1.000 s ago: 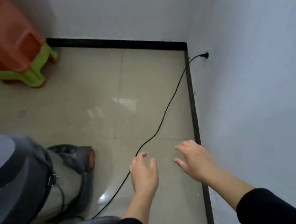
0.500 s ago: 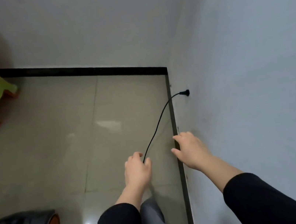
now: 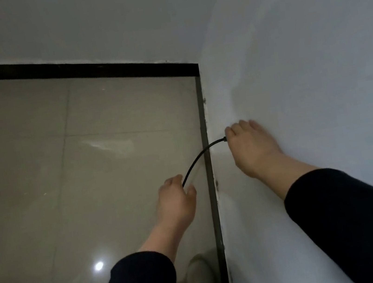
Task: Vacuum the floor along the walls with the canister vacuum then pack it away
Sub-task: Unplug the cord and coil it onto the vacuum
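A thin black power cord (image 3: 197, 160) arcs from the right wall down to my left hand (image 3: 176, 198), which grips it between curled fingers just above the floor. My right hand (image 3: 252, 148) is against the white wall where the cord ends, its fingers curled over the plug, which is hidden under them. The canister vacuum is out of view.
Beige floor tiles (image 3: 89, 181) meet white walls at a corner edged by a black skirting strip (image 3: 71, 70). A pale shoe (image 3: 201, 278) shows at the bottom, close to the right wall (image 3: 316, 71).
The view moved forward into the corner, so the vacuum and the stool left the frame. My right hand reached onto the plug at the wall. My left hand took hold of the cord.
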